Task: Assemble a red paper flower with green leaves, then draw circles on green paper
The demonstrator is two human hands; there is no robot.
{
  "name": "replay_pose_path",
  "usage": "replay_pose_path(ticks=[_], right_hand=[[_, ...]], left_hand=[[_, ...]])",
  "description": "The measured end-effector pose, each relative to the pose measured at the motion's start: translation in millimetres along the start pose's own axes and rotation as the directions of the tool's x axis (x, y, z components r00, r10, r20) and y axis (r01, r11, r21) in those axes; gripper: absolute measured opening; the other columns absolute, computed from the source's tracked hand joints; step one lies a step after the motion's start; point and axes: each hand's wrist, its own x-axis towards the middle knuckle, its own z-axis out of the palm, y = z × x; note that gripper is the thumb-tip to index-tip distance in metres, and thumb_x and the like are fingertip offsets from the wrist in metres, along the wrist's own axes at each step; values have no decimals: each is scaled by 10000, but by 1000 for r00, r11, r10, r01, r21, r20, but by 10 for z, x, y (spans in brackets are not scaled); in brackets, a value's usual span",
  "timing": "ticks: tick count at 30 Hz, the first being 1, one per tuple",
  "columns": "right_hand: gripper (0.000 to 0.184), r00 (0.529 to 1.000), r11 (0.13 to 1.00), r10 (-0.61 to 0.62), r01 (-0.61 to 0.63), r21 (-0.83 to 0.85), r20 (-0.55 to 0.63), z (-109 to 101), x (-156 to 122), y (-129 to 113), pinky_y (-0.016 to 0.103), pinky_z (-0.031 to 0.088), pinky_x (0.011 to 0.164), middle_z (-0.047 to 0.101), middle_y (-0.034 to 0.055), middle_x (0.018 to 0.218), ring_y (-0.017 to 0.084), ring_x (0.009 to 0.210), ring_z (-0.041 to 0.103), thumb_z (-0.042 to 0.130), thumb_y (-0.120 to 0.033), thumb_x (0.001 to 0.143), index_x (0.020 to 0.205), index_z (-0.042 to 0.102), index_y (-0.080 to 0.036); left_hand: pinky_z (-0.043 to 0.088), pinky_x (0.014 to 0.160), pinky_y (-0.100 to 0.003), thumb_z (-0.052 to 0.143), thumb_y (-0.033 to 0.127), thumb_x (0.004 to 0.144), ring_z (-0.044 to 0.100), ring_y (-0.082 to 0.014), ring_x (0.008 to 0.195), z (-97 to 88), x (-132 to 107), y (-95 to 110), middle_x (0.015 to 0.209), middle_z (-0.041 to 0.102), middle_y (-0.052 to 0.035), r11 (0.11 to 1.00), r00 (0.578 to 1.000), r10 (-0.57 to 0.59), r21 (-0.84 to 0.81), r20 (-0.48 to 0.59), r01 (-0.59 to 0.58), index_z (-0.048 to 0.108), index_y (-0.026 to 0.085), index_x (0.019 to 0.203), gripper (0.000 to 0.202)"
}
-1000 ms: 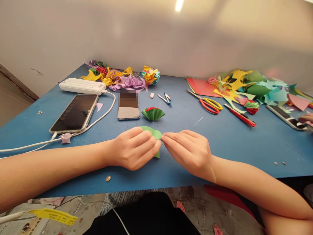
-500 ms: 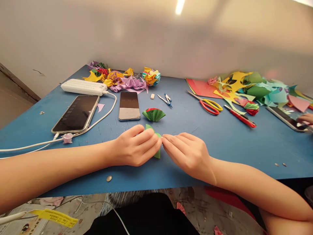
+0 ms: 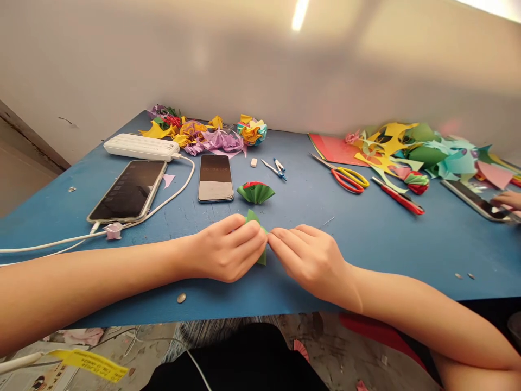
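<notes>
A folded piece of green paper (image 3: 252, 216) is between my hands near the table's front, partly covered by fingers. My left hand (image 3: 230, 250) is closed around it, fingers bent over its middle. The fingertips of my right hand (image 3: 313, 263) are pinched together at its right edge, against the left fingertips; the exact grip there is hidden. Just beyond them stands a pleated green and red paper fan (image 3: 256, 193).
Left are a phone (image 3: 127, 191), a power bank (image 3: 140, 146) with white cable, and a second phone (image 3: 215, 178). Behind lie paper flowers (image 3: 222, 140), an eraser (image 3: 253, 162) and compasses (image 3: 274, 169). Right: scissors (image 3: 345, 179), a red cutter (image 3: 401, 198), paper scraps (image 3: 431, 149), another person's hand (image 3: 508, 200).
Both hands stay together at the green paper, with only slight finger shifts. A thin pale sliver now shows on the table beyond my right hand. The view has tilted slightly.
</notes>
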Motion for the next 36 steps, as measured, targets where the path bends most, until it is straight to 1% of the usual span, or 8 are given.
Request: replay_pose_path(ticks=[4, 7, 13, 18, 23, 27, 30, 36], right_hand=[[140, 995, 992, 99, -99, 76, 1, 25, -18, -9, 260, 347, 575, 586, 7, 645, 104, 603, 505, 513, -85, 846, 745, 585, -151], [133, 985, 978, 171, -168, 123, -12, 36, -12, -8, 254, 336, 558, 582, -2, 631, 98, 558, 472, 508, -109, 855, 752, 577, -156], [133, 981, 967, 195, -189, 168, -19, 63, -5, -2, 242, 339, 561, 567, -12, 626, 96, 547, 476, 495, -141, 871, 755, 554, -166], [142, 974, 956, 224, -218, 197, -10, 82, -17, 6, 243, 351, 565, 596, -2, 670, 99, 576, 507, 493, -149, 872, 741, 542, -174], [139, 972, 956, 231, -218, 197, -46, 87, -25, 9, 241, 354, 566, 619, -5, 666, 91, 581, 526, 530, -144, 858, 725, 554, -174], [129, 970, 963, 226, -209, 170, -93, 75, -16, -1, 239, 361, 568, 631, -9, 649, 91, 602, 558, 567, -115, 829, 713, 572, -171], [129, 971, 966, 219, -202, 161, -97, 64, -9, -11, 241, 368, 565, 645, -7, 664, 90, 602, 562, 554, -74, 816, 734, 589, -168], [102, 982, 986, 133, -117, 122, -135, 44, -22, -13, 253, 380, 557, 656, 9, 671, 102, 602, 562, 584, -36, 775, 775, 607, -136]], left_hand=[[420, 568, -318, 431, 113, 873, 593, -183, 710, 10, 8, -18, 775, 650, -84, 995, 998, -62, -75, -6, 62, 614, 80, 850, 187], [431, 586, -322, 463, 121, 865, 582, -189, 709, 28, -6, -16, 766, 641, -84, 982, 992, -126, -139, 9, 126, 593, 75, 877, 138], [463, 649, -316, 520, 142, 856, 555, -172, 745, 60, -37, 19, 804, 626, -78, 949, 975, -210, -224, 76, 222, 564, 100, 932, 97], [482, 654, -309, 534, 139, 848, 536, -166, 725, 51, -4, 35, 791, 623, -77, 908, 953, -285, -288, 101, 303, 566, 101, 921, 89], [499, 651, -322, 550, 118, 831, 552, -178, 723, 43, -17, 50, 799, 635, -94, 925, 960, -264, -259, 90, 279, 561, 75, 961, 137], [506, 630, -334, 478, 92, 857, 575, -188, 699, 12, -18, 46, 774, 641, -113, 957, 978, -210, -200, 18, 209, 556, 58, 959, 132], [503, 606, -339, 433, 83, 872, 585, -196, 676, -23, 11, 35, 739, 644, -115, 968, 985, -173, -182, 11, 173, 564, 55, 929, 146], [492, 596, -337, 458, 68, 853, 585, -206, 675, -39, 34, 22, 737, 646, -116, 970, 988, -152, -190, 18, 152, 575, 29, 931, 146]])
